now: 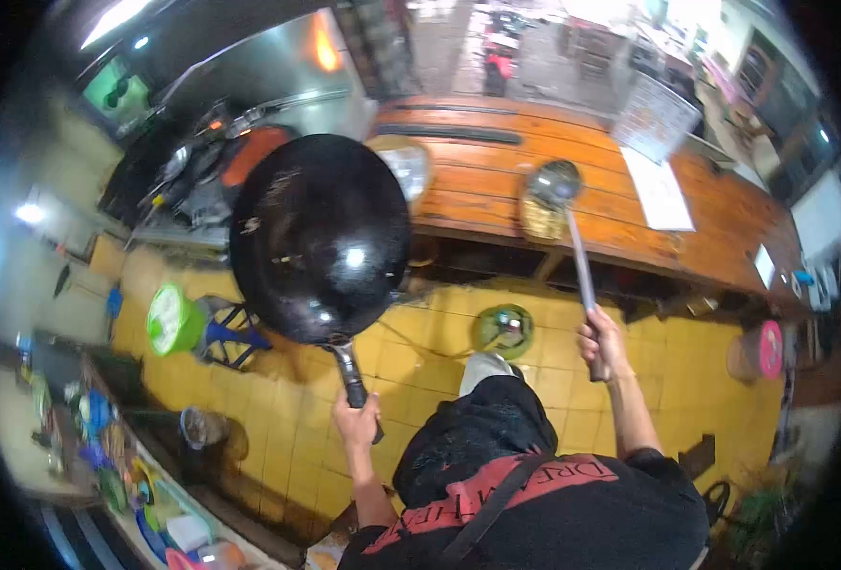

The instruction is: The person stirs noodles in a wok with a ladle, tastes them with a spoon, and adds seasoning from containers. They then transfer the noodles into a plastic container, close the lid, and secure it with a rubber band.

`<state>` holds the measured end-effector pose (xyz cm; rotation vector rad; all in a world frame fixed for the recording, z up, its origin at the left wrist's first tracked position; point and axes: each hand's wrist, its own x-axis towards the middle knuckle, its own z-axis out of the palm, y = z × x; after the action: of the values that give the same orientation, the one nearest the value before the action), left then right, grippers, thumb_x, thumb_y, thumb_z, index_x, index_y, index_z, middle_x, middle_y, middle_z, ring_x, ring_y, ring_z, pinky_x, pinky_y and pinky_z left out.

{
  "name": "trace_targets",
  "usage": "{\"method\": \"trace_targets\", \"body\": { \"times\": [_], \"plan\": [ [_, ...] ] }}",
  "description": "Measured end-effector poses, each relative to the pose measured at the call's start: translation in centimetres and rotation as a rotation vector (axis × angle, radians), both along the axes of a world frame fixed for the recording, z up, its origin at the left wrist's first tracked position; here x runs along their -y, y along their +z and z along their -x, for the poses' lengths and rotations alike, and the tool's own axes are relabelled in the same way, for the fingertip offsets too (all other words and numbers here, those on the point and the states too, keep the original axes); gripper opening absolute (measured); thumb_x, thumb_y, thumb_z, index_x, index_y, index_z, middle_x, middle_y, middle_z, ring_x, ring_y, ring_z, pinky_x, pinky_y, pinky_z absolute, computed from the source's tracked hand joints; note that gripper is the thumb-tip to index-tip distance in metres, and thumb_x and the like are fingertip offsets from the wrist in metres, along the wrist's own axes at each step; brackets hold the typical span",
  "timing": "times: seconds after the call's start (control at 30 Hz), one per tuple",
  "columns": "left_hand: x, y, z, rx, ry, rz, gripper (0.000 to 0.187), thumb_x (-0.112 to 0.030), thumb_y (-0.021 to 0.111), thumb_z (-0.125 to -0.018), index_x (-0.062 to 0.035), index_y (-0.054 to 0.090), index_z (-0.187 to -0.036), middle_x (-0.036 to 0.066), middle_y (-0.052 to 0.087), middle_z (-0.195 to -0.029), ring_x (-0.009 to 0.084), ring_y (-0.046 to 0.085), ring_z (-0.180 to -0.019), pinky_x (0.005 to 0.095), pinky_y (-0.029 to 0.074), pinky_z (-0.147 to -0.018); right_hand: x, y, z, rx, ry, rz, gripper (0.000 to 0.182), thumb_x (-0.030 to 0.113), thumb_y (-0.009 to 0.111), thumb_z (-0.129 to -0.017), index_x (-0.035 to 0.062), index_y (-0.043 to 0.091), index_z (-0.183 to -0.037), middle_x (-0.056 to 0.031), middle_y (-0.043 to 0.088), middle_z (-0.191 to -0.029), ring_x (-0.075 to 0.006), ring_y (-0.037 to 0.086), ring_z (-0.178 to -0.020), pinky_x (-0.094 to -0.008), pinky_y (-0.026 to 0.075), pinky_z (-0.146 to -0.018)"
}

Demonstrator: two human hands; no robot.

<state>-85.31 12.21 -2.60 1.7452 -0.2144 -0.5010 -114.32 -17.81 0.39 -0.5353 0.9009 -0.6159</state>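
My left hand (pixel 355 421) grips the handle of a black wok (pixel 321 237), whose dark inside faces me with a bright glint and a few pale specks. My right hand (pixel 603 344) is wrapped round the handle of a long metal ladle (pixel 579 249). The ladle's round bowl hangs over the wooden counter, just above a yellowish packet or container (pixel 539 220) that I cannot make out clearly. Behind the wok's right rim, a pale round dish or lid (pixel 407 171) shows in part on the counter.
The wooden counter (pixel 477 161) runs across the front, with a paper sheet (pixel 656 190) at its right. A cluttered stove (pixel 188 185) stands at left. On the yellow tiled floor (pixel 420 351) are a green bucket (pixel 175 320), a blue stool (pixel 234 331) and a green bowl (pixel 502 332).
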Motion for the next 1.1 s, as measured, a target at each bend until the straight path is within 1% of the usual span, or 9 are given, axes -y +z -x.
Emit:
{"method": "trace_targets", "body": {
  "times": [0.1, 0.23, 0.37, 0.53, 0.63, 0.77, 0.9, 1.03, 1.1],
  "plan": [
    [-2.8, 0.0, -3.1, 0.017, 0.000, -0.030, 0.017, -0.002, 0.066, -0.074, -0.0031, 0.048, -0.075, 0.002, 0.051, -0.056, 0.0090, 0.049, -0.044, 0.0246, 0.039, -0.040, -2.9, -2.1, -2.3, 0.018, -0.085, -0.043, 0.026, 0.021, 0.046, -0.094, 0.0215, 0.041, -0.119, 0.0042, 0.035, -0.058, -0.0035, 0.032, -0.038, -0.0189, 0.026, -0.029],
    [-4.8, 0.6, -8.1, 0.067, 0.045, -0.026, 0.016, -0.005, 0.066, -0.074, -0.0025, 0.050, -0.075, 0.002, 0.051, -0.055, 0.0090, 0.049, -0.045, 0.0257, 0.039, -0.041, -8.3, -2.3, -9.6, 0.041, -0.093, 0.125, 0.038, 0.016, 0.045, -0.092, 0.0226, 0.035, -0.129, 0.0025, 0.034, -0.056, -0.0056, 0.030, -0.035, -0.0206, 0.029, -0.027],
    [-5.1, 0.1, -13.5, 0.027, 0.019, -0.058, 0.016, -0.005, 0.065, -0.074, -0.0030, 0.050, -0.078, 0.001, 0.052, -0.057, 0.0086, 0.049, -0.046, 0.0242, 0.041, -0.044, -8.3, -4.0, -18.1, 0.275, 0.094, 0.056, 0.044, 0.010, 0.043, -0.090, 0.0213, 0.032, -0.132, 0.0015, 0.033, -0.055, -0.0070, 0.031, -0.033, -0.0223, 0.030, -0.027],
    [-6.5, -1.3, -25.0, 0.046, -0.017, -0.072, 0.018, -0.004, 0.066, -0.075, -0.0035, 0.050, -0.082, 0.002, 0.051, -0.056, 0.0095, 0.050, -0.045, 0.0257, 0.041, -0.043, -8.7, -4.6, -35.0, 0.260, 0.521, 0.085, 0.051, 0.002, 0.046, -0.082, 0.0164, 0.035, -0.130, -0.0021, 0.037, -0.052, -0.0110, 0.036, -0.032, -0.0253, 0.032, -0.028],
    [-7.5, -0.7, -32.2, -0.006, -0.066, -0.086, 0.018, -0.005, 0.066, -0.075, -0.0032, 0.050, -0.083, 0.002, 0.052, -0.057, 0.0103, 0.051, -0.046, 0.0261, 0.041, -0.043, -10.8, -3.5, -44.3, 0.238, 0.654, 0.068, 0.052, -0.001, 0.047, -0.080, 0.0127, 0.037, -0.130, -0.0034, 0.041, -0.054, -0.0115, 0.040, -0.035, -0.0256, 0.036, -0.031],
    [-7.5, -0.1, -38.8, -0.080, -0.044, -0.128, 0.018, -0.008, 0.066, -0.073, -0.0011, 0.054, -0.083, 0.003, 0.055, -0.058, 0.0106, 0.052, -0.047, 0.0267, 0.043, -0.045, -12.2, -3.9, -52.2, 0.183, 0.762, 0.272, 0.060, -0.003, 0.045, -0.080, 0.0102, 0.029, -0.137, -0.0044, 0.045, -0.058, -0.0130, 0.043, -0.037, -0.0261, 0.039, -0.033],
    [-7.1, -1.2, -46.4, -0.202, -0.089, -0.083, 0.017, -0.007, 0.065, -0.072, -0.0007, 0.054, -0.082, 0.004, 0.056, -0.060, 0.0112, 0.053, -0.048, 0.0267, 0.044, -0.045, -13.0, -3.4, -57.7, 0.016, 0.768, 0.432, 0.061, -0.003, 0.046, -0.080, 0.0065, 0.027, -0.138, -0.0025, 0.044, -0.060, -0.0109, 0.043, -0.038, -0.0252, 0.040, -0.035],
    [-5.4, -1.6, -54.4, -0.212, -0.217, -0.027, 0.016, -0.005, 0.064, -0.073, -0.0012, 0.052, -0.082, 0.005, 0.055, -0.059, 0.0124, 0.053, -0.048, 0.0273, 0.044, -0.046, -14.0, -2.6, -62.9, -0.163, 0.655, 0.582, 0.059, -0.001, 0.047, -0.082, 0.0051, 0.028, -0.137, -0.0012, 0.043, -0.060, -0.0096, 0.045, -0.039, -0.0249, 0.042, -0.037],
    [-4.3, -2.1, -58.7, -0.350, -0.285, 0.036, 0.016, -0.005, 0.064, -0.074, -0.0010, 0.051, -0.082, 0.005, 0.054, -0.058, 0.0134, 0.053, -0.047, 0.0282, 0.044, -0.045, -14.8, -2.6, -65.3, -0.235, 0.581, 0.649, 0.057, 0.000, 0.047, -0.082, 0.0052, 0.030, -0.136, -0.0009, 0.046, -0.060, -0.0091, 0.047, -0.041, -0.0254, 0.042, -0.037]
  ]
}}
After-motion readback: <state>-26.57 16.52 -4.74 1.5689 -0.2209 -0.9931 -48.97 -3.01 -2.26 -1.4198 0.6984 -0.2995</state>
